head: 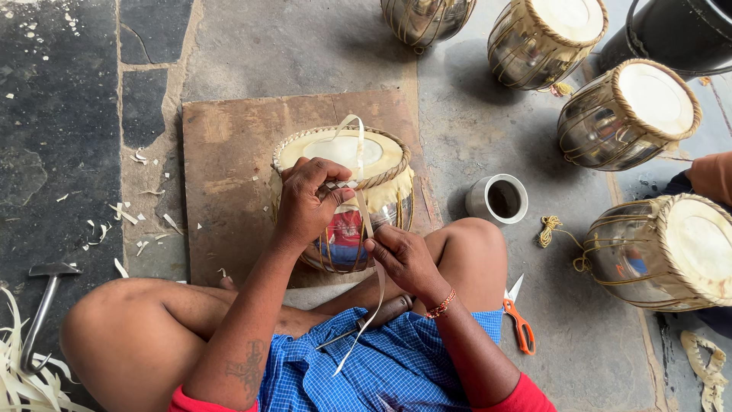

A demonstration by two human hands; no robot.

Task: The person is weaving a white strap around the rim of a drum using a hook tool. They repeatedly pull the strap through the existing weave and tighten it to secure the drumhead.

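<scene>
- We see a metal-bodied drum point(347, 200) with a pale skin head and a braided rim, standing at the centre of the frame on a worn wooden board point(229, 168) laid on the stone floor point(305, 46).
- A thin pale strap point(367, 221) loops over the drum head, crosses the braided rim and trails down toward the lower middle of the frame, over a blue checked cloth point(396, 366).
- Our left hand point(309, 202) presses on the near rim of the drum, its grip closed on the strap where it crosses the braid.
- Our right hand point(404, 255), just below and right of the drum, has its grip pinched together on the same strap lower down.
- A dark-handled tool point(377, 314) lies across the lap beneath the right hand.
- Just right of the drum stands a small white cup point(499, 200) of dark liquid; orange-handled scissors point(520, 324) lie lower right of it.
- Four more drums point(625, 114) sit along the top and right edge, with a coil of yellow cord point(549, 229) near the lowest one.
- At the lower left lie a hammer point(46, 301) and pale strip cuttings point(19, 374).
</scene>
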